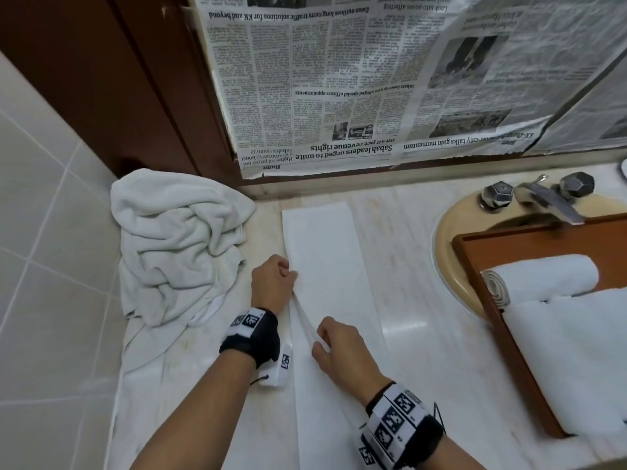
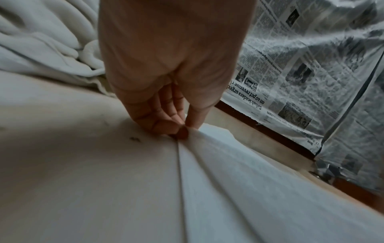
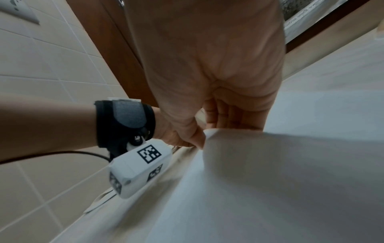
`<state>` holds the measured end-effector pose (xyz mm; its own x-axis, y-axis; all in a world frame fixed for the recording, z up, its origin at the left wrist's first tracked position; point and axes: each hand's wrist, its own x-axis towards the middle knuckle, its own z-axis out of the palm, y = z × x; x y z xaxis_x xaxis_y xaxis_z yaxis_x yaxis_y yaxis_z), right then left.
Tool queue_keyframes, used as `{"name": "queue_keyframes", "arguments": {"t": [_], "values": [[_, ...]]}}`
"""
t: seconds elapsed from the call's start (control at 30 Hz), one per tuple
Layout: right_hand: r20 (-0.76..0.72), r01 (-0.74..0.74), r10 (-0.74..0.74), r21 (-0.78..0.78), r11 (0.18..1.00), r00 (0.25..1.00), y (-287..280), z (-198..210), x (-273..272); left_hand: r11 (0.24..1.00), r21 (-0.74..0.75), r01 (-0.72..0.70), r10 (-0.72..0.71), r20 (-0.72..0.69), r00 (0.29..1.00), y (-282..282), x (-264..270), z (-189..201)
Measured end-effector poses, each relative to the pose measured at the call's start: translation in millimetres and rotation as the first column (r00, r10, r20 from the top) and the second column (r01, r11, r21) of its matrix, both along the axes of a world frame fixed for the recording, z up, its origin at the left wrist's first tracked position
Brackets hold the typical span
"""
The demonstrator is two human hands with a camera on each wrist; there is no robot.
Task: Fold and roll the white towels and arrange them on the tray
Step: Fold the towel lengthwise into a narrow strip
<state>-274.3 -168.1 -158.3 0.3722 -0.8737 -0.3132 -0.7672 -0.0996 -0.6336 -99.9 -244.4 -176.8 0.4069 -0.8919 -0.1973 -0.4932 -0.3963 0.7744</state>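
Long folded towel (image 1: 330,300) lies flat on the bench (image 1: 407,266), running near to far, between the towel heap (image 1: 173,245) on the left and the sink (image 1: 451,239) on the right. Left hand (image 1: 273,283) pinches the strip's left edge about midway along, thumb and fingers (image 2: 158,121) curled tight on the top layer. Right hand (image 1: 342,347) pinches the same edge nearer the body, fingers curled on the lifted layer. Both grip one long edge, likely so the layer can be carried across evenly for another lengthwise fold or pulled taut to line up the edges; two spaced grips keep the edge straight. A ridge of cloth rises between the hands, so the layer is already off the bench there. Tray (image 1: 475,266) sits across the sink, holding a rolled towel (image 1: 539,273) at its far end and another white towel (image 1: 576,361) nearer, touching it. Heap parked left, presumably waiting its turn. Newspaper (image 1: 339,79) covers the wall panel behind.
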Motion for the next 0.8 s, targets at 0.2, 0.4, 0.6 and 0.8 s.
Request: {"name": "queue_keyframes", "arguments": {"t": [0.2, 0.4, 0.6, 0.8], "values": [[0.005, -0.002, 0.003, -0.062, 0.998, 1.000, 45, 2, -25, 1.000, 0.012, 0.007, -0.007, 0.049, 0.999, 2, -1, 2], [-0.139, 0.045, -0.062, -0.123, 0.991, 0.988, 53, 4, -16, 0.997, 0.075, -0.017, 0.016, 0.008, 1.000, 29, -10, 7], [-0.181, 0.014, -0.031, -0.091, 0.996, 0.983, 57, -2, -6, 0.991, 0.127, 0.048, -0.053, 0.037, 0.998, 90, -25, -4], [-0.035, 0.019, -0.024, -0.136, 0.991, 0.999, 78, 0, -36, 0.996, 0.085, -0.007, -0.001, 0.088, 0.996, 99, -35, -6]]}}
